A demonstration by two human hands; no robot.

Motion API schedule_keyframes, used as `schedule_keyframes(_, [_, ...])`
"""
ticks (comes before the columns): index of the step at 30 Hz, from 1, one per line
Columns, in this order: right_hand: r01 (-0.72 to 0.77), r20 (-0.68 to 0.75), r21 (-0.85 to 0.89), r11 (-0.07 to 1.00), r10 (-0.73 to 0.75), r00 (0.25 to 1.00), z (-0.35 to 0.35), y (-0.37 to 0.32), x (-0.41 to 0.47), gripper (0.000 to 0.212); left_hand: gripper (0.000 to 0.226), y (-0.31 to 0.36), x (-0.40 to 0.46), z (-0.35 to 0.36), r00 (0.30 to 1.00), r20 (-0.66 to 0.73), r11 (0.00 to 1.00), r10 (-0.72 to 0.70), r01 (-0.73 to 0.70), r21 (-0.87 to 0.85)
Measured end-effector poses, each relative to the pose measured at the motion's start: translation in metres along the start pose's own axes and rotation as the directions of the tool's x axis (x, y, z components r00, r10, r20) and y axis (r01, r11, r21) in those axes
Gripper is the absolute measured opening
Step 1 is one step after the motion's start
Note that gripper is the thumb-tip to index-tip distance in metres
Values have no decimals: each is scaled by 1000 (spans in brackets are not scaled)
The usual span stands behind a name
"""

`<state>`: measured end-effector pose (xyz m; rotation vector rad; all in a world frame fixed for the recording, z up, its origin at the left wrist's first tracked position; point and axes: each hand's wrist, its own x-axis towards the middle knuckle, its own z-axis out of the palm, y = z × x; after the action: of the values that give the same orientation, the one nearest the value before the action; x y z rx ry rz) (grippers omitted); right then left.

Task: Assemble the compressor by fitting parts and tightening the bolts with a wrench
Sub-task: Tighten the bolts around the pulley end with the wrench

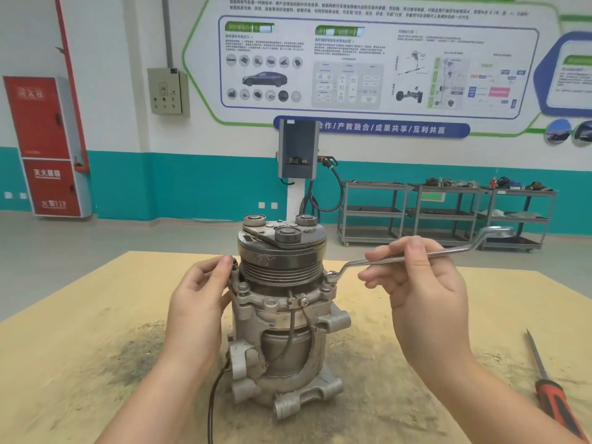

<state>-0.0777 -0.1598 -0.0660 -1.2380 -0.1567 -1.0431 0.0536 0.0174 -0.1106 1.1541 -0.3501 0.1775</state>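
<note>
Compressor (282, 315) stands upright on the counter (96, 315). Right hand (423, 283) pinches a wrench (448, 251) seated on a right-side bolt (331, 275); left hand (201, 293) fingertips pinch a left-side bolt (234, 263).

Hands — wrench (416, 256) on compressor (282, 302)
</note>
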Motion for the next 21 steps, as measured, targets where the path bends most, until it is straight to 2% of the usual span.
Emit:
schedule_keyframes(3, [-187,2,168,968,189,982,-5,1,11,26,25,2,8,0,1000,-18,999,-18,18,-29])
schedule_keyframes(7, [-388,22,363,847,408,913,-8,8,16,21,6,3,9,3,998,-52,998,-43,41,-42])
schedule_keyframes(10, [-400,-21,449,799,458,889,-9,15,15,18,14,4,7,6,996,-70,998,-52,49,-43])
schedule_keyframes(12, [-287,-46,380,879,329,943,-8,19,8,20,22,2,3,8,997,-66,999,-46,45,-7])
schedule_keyframes(14, [-21,-43,188,982,30,999,-6,24,-4,21,29,1,-1,10,997,-71,999,-25,26,19])
schedule_keyframes(15, [151,-2,88,985,-152,988,-5,26,-9,21,34,0,-3,10,998,-66,999,-10,12,39])
schedule_keyframes(17, [450,178,-56,892,-434,883,-5,28,-16,22,50,0,-7,9,999,-31,996,14,-11,89])
schedule_keyframes(18, [546,281,-101,832,-502,818,-5,28,-19,23,59,-1,-10,7,1000,-6,994,19,-18,109])
schedule_keyframes(21, [719,477,-270,641,-559,678,-2,25,-28,32,94,-3,-19,5,992,105,976,74,-93,198])
